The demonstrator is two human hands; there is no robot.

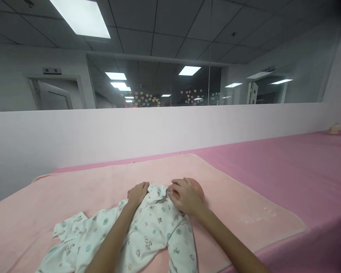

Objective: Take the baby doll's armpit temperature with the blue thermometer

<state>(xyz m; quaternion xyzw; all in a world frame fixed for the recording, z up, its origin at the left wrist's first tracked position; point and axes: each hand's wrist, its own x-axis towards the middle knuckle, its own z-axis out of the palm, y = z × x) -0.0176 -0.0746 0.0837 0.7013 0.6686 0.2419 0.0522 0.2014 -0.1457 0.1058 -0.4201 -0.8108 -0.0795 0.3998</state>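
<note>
A baby doll lies on a peach blanket point(102, 178), its bald head point(197, 187) toward the right. It wears a white romper point(153, 227) printed with small green and brown figures. One sleeve point(183, 244) stretches toward me, and the legs of the romper spread to the lower left. My left hand point(138, 192) is closed over the doll's far arm, where a bit of pink shows beside my fingers. At the neck, my right hand point(184, 196) has its fingers curled at the romper's collar and covers the doll's face.
Beneath the blanket, a pink cover point(287, 167) runs to the right. A low white wall point(159, 129) stands behind, with a wide glass window point(170, 81) bearing heart stickers above it. A small beige object point(334, 129) sits at the far right.
</note>
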